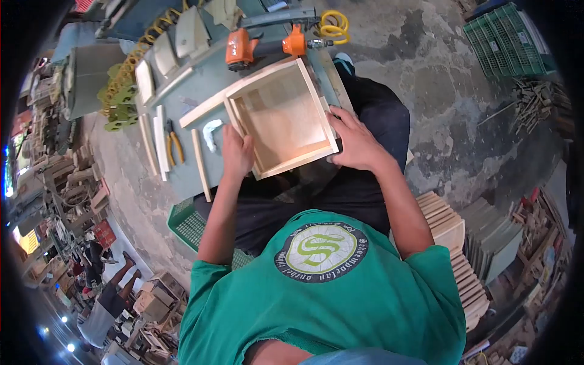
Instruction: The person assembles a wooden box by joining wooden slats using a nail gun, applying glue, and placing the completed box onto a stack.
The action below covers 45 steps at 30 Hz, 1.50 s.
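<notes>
A shallow open wooden box [283, 115] with a light frame and a brown bottom sits tilted at the near edge of the workbench [173, 176]. My left hand [237, 149] is closed on its left wall, with most fingers hidden. Along the right wall lies my right hand [359, 143], thumb near the front corner and fingers over the rim. Past the box's far side rests an orange and black nail gun [267, 47]. Left of my left hand are a small crumpled white and light-blue piece [211, 134], a wooden strip [201, 164] and orange-handled pliers [175, 146].
A yellow coiled hose [333, 27] joins the gun side. Wood pieces [164, 53] line the bench's far left. A green crate [185, 225] stands below the bench; stacked wooden parts [447, 228] are right of me. Another person [109, 304] is at the far lower left.
</notes>
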Each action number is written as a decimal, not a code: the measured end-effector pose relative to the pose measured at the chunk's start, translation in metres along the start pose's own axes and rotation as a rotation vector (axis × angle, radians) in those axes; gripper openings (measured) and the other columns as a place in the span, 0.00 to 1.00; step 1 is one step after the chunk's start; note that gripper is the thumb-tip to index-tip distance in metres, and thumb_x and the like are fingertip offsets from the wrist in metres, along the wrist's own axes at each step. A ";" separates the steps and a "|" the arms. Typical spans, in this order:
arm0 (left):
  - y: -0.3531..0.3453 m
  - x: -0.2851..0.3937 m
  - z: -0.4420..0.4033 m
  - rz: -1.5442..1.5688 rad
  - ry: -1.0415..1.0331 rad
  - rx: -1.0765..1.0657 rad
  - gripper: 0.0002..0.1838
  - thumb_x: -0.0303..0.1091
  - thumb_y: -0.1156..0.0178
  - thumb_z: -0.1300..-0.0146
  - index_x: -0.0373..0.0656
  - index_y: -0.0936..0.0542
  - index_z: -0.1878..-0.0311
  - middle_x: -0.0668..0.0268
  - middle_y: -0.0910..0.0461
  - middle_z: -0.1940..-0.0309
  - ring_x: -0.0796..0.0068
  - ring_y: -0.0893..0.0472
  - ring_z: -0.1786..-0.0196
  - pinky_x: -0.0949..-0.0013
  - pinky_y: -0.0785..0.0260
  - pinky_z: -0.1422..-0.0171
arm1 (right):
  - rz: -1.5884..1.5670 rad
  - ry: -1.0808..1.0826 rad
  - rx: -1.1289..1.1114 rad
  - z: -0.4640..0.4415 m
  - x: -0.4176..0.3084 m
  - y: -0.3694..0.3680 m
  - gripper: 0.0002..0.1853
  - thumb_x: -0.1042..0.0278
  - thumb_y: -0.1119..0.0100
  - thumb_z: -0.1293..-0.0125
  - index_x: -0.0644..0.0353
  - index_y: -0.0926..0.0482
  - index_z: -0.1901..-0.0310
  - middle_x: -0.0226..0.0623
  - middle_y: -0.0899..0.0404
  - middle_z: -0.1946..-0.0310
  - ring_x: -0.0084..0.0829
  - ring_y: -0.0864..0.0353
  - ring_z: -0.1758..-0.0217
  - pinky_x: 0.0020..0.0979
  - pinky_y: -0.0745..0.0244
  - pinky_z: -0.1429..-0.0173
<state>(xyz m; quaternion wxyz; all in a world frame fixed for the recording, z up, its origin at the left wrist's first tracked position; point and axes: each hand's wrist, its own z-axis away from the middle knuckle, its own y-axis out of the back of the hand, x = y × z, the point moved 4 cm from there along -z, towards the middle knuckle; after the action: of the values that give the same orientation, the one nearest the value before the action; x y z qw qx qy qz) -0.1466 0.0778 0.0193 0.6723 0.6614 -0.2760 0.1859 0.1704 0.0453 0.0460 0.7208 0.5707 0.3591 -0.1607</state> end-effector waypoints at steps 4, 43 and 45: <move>0.001 -0.014 -0.001 -0.013 0.048 -0.035 0.14 0.29 0.39 0.36 0.32 0.23 0.50 0.47 0.25 0.59 0.41 0.28 0.48 0.48 0.32 0.43 | -0.163 -0.089 -0.073 -0.013 0.002 -0.005 0.40 0.55 0.25 0.42 0.65 0.27 0.30 0.56 0.31 0.27 0.52 0.34 0.20 0.44 0.33 0.22; -0.022 0.174 0.042 0.094 -0.139 -0.283 0.15 0.27 0.36 0.32 0.36 0.16 0.43 0.55 0.14 0.56 0.63 0.15 0.55 0.63 0.22 0.46 | 0.415 -1.558 0.664 0.799 0.269 -0.029 0.21 0.54 0.36 0.29 0.62 0.14 0.46 0.57 0.12 0.55 0.53 0.13 0.50 0.51 0.17 0.50; -0.006 0.174 0.042 0.064 -0.139 -0.213 0.14 0.29 0.36 0.32 0.37 0.15 0.45 0.51 0.14 0.56 0.57 0.13 0.55 0.60 0.21 0.46 | 0.468 -1.358 0.715 0.728 0.271 0.000 0.19 0.55 0.36 0.29 0.62 0.14 0.47 0.56 0.12 0.56 0.52 0.13 0.51 0.50 0.17 0.51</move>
<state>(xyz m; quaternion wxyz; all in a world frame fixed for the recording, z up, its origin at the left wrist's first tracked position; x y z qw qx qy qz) -0.0132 0.0157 0.1207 0.7117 0.5884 -0.3610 0.1303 0.6012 -0.5890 -0.0777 0.5703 0.6051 -0.3601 -0.4229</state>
